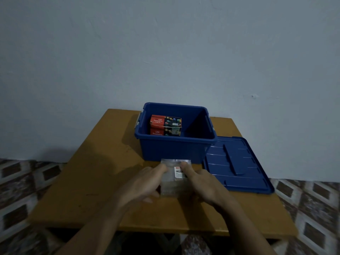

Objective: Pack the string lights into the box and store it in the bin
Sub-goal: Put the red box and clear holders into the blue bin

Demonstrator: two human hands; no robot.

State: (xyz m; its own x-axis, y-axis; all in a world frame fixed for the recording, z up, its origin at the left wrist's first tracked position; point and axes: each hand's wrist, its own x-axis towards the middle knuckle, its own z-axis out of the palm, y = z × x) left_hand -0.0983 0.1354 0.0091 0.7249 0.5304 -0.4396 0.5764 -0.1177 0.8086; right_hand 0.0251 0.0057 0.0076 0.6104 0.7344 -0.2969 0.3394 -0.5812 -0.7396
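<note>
You've got the clear packet (pixel 174 179) pinched from both sides, left hand (pixel 145 183) and right hand (pixel 202 184), low over the counter (pixel 82 190), probably to keep it flat. The lights box (pixel 165 125) sits inside the blue bin (pixel 174 150), and the lid (pixel 237 166) lies alongside, leaving the bin open

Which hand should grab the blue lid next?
Probably the right hand: the lid lies just beside it, right of the bin. The left hand is farther, across the clear packet both hold.
</note>
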